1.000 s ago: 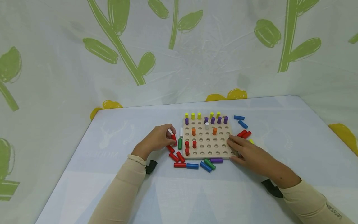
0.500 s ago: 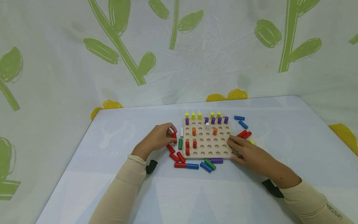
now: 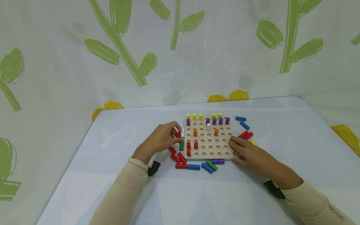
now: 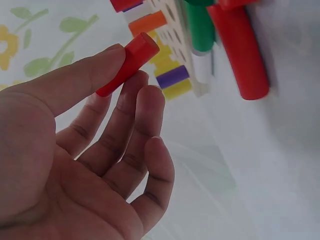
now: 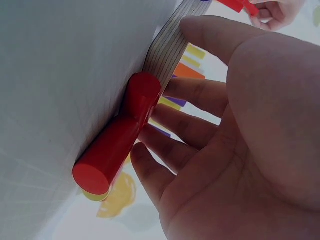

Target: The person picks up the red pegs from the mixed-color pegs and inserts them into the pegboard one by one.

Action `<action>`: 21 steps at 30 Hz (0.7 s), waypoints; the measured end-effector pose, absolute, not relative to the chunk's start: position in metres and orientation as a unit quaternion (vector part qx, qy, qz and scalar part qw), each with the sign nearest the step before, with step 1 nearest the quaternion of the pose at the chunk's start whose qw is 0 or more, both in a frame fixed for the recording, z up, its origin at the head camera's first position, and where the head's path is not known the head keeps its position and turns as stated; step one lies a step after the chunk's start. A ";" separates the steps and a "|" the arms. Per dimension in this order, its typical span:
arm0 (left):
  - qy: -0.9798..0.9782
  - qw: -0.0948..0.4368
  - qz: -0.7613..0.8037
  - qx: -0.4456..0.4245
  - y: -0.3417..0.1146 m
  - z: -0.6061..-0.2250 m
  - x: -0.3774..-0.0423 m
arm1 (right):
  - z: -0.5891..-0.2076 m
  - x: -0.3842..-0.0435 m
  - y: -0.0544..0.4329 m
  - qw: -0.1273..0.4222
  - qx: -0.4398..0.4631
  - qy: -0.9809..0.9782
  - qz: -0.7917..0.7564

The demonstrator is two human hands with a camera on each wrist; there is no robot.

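Left side first: my left fingers are pinching a red peg, held tilted up off the bench near a green peg that's lying there. Next along is the wooden pegboard, with three red pegs standing in its near left corner. My right fingers are loosely stretched out, resting on its right edge, with two loose red pegs just beyond.
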State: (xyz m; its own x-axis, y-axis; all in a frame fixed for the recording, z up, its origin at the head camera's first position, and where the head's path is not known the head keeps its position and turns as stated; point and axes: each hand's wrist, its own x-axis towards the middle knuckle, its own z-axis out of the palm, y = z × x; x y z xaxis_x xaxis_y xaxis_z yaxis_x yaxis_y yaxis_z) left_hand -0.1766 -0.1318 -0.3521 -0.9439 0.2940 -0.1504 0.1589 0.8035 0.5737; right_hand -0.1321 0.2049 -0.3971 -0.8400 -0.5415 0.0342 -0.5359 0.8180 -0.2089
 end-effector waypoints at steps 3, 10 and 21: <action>0.940 0.107 0.295 0.134 -0.129 -0.349 -0.173 | -0.397 -0.132 0.205 0.016 -0.282 0.953 -0.112; 0.934 0.104 0.307 0.151 -0.122 -0.345 -0.164 | -0.397 -0.133 0.205 0.001 -0.288 0.952 -0.104; 0.931 0.103 0.309 0.166 -0.111 -0.344 -0.158 | -0.397 -0.133 0.205 -0.006 -0.293 0.951 -0.096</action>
